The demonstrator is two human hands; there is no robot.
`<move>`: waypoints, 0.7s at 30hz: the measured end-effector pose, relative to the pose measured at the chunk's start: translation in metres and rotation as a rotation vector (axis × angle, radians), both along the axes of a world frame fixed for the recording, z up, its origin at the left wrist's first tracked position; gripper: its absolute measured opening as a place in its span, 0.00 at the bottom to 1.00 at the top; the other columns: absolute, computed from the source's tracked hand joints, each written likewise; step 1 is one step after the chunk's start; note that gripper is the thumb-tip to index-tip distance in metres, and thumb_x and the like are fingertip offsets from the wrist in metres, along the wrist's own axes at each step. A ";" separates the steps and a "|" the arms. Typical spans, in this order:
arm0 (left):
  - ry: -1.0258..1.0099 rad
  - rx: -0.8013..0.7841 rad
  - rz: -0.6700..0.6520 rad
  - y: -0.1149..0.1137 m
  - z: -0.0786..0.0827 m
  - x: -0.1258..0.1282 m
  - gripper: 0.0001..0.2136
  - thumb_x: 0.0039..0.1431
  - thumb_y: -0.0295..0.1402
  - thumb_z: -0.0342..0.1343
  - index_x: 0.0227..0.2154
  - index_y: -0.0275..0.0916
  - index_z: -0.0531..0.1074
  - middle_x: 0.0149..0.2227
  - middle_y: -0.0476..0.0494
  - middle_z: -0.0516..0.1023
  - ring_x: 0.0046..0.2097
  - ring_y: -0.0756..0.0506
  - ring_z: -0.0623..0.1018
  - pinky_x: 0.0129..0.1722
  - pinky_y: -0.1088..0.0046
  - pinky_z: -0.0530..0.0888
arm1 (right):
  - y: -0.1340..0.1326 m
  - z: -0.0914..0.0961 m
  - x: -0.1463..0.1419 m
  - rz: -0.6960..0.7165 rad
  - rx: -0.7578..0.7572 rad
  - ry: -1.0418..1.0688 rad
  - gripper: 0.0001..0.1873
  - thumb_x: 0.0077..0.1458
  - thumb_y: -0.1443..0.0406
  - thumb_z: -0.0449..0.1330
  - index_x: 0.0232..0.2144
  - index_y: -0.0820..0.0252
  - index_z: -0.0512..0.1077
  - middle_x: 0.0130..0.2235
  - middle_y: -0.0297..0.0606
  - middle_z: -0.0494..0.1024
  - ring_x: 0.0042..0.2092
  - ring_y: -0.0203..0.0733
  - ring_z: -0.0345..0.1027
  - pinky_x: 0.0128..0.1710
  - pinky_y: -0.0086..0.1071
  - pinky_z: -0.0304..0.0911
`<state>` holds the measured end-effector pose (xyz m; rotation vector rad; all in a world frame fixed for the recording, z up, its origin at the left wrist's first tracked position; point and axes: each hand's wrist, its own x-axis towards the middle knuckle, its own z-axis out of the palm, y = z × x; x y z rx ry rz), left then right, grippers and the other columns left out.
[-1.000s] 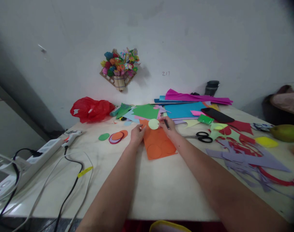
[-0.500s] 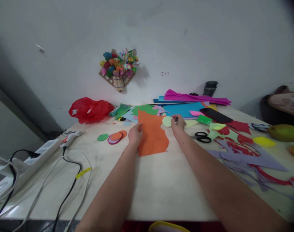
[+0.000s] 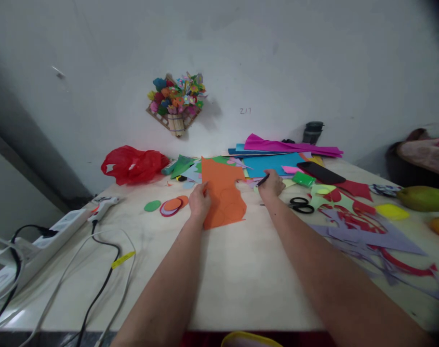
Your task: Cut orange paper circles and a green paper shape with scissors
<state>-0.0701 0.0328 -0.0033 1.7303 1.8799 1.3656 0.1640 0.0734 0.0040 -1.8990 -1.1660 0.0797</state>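
one left hand [image 3: 200, 200]: touching the orange sheet [image 3: 219, 188] at its left edge; pinched or merely pressed, cannot tell.
one right hand [image 3: 272, 186]: fingers closed round a pen [image 3: 263, 180], apart from the sheet.
sheet position: between the hands, far end over other paper; faint circle outlines at the near end.
scissors [image 3: 302, 205]: lying by the right wrist, unheld.
step, as judged: placing the sheet.
next move, as judged: calls for a flat, steadied sheet.
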 end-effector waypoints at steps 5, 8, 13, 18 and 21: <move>-0.006 0.074 -0.022 -0.001 0.000 -0.001 0.23 0.61 0.21 0.53 0.57 0.38 0.79 0.56 0.36 0.82 0.55 0.38 0.81 0.59 0.62 0.75 | -0.003 -0.001 0.001 0.011 -0.078 -0.144 0.28 0.59 0.68 0.59 0.62 0.65 0.69 0.60 0.58 0.75 0.61 0.60 0.68 0.57 0.47 0.57; -0.054 0.094 -0.059 0.000 -0.002 -0.001 0.24 0.60 0.20 0.54 0.57 0.39 0.79 0.55 0.37 0.83 0.56 0.39 0.81 0.60 0.62 0.75 | -0.004 -0.001 0.003 -0.009 -0.190 -0.208 0.32 0.56 0.69 0.61 0.63 0.70 0.67 0.60 0.62 0.74 0.61 0.63 0.67 0.58 0.47 0.57; -0.214 0.084 -0.099 0.003 -0.006 0.000 0.26 0.57 0.20 0.56 0.57 0.41 0.79 0.54 0.40 0.83 0.58 0.40 0.80 0.61 0.63 0.74 | -0.004 -0.003 0.007 -0.031 -0.288 -0.237 0.34 0.54 0.67 0.61 0.64 0.66 0.68 0.55 0.60 0.78 0.58 0.63 0.70 0.56 0.49 0.57; -0.323 0.026 -0.120 0.009 -0.010 -0.001 0.30 0.55 0.22 0.57 0.62 0.45 0.76 0.51 0.42 0.84 0.57 0.41 0.81 0.58 0.63 0.77 | -0.006 -0.003 0.010 -0.017 -0.237 -0.283 0.27 0.56 0.69 0.60 0.58 0.68 0.74 0.56 0.61 0.77 0.58 0.62 0.69 0.57 0.48 0.57; -0.371 -0.012 -0.145 0.012 -0.013 -0.001 0.31 0.56 0.23 0.57 0.64 0.44 0.74 0.53 0.40 0.84 0.56 0.43 0.82 0.56 0.64 0.78 | -0.006 0.000 0.004 0.087 -0.111 -0.263 0.22 0.60 0.70 0.57 0.56 0.65 0.76 0.57 0.57 0.78 0.59 0.59 0.70 0.56 0.45 0.60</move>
